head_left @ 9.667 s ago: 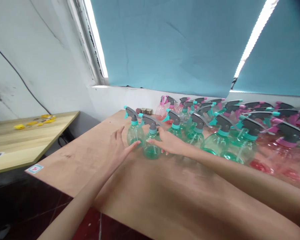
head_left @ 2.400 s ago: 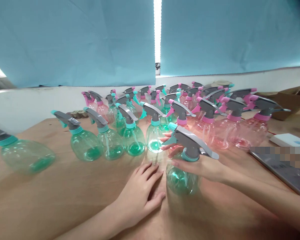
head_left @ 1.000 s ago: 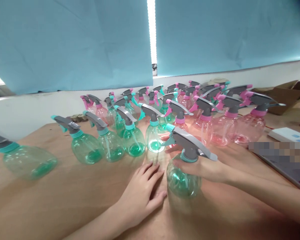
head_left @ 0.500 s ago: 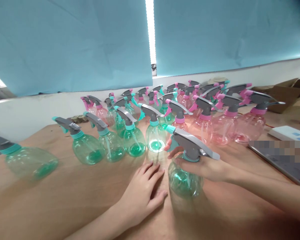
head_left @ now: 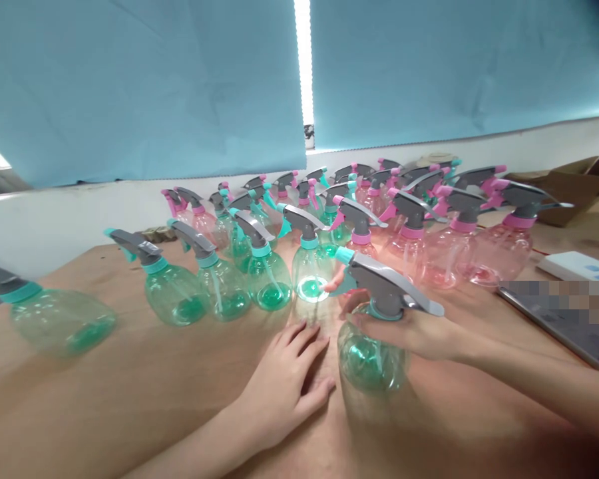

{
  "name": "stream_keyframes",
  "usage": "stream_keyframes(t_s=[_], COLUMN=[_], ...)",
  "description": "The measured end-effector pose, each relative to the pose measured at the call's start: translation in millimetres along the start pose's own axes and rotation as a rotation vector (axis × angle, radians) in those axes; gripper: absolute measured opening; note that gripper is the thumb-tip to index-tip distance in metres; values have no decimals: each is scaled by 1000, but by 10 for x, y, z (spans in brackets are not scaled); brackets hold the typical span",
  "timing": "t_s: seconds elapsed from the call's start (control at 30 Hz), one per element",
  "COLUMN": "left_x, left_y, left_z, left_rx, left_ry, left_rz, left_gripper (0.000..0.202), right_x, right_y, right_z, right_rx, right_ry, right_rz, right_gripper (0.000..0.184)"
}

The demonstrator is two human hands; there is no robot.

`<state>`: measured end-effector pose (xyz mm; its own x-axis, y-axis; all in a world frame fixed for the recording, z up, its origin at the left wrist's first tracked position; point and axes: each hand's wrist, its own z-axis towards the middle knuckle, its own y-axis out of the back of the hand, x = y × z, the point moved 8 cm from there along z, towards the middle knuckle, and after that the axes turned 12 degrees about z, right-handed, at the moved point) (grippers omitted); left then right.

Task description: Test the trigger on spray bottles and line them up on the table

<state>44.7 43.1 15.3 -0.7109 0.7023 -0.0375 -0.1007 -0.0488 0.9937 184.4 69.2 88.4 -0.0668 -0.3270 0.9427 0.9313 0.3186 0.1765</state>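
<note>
My right hand [head_left: 409, 329] grips a green spray bottle [head_left: 372, 352] around its neck, just under the grey trigger head [head_left: 387, 289] with a teal nozzle. The bottle stands on the brown table [head_left: 130, 392]. My left hand [head_left: 284, 382] lies flat on the table just left of that bottle, fingers spread, holding nothing. Behind them a row of green spray bottles [head_left: 267, 283] stands, with pink spray bottles [head_left: 449, 256] to the right.
One green bottle [head_left: 54, 322] stands apart at the far left. A white box [head_left: 576, 266] and a flat blurred object [head_left: 564, 313] lie at the right, with a cardboard box [head_left: 572, 183] behind. Blue blinds [head_left: 180, 86] hang over the white sill.
The bottle in my right hand has shifted slightly right and toward me over the last second. My left hand stays flat in the same place.
</note>
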Motion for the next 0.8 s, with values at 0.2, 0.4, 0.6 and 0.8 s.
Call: stream_keyframes(t_s=[0.2,0.4,0.6,0.8], left_x=[-5,-5,2,1], left_y=[18,0,-3,-10], left_z=[-8,-2,1,-4], left_rx=[-46,-47,-49,-63], left_ry=[-10,-19,-10,-16], left_rz=[-3,1,-9,-5], left_gripper=[48,49,49,48], right_x=[-7,-97,-182,-129], right_y=[-21,-57,-37,-58], right_z=[15,5,-17,-9], right_rx=[-16,53,14,47], right_ry=[14,-17,-134,-110], right_rz=[72,91,147,123], right_gripper=[17,17,43,44])
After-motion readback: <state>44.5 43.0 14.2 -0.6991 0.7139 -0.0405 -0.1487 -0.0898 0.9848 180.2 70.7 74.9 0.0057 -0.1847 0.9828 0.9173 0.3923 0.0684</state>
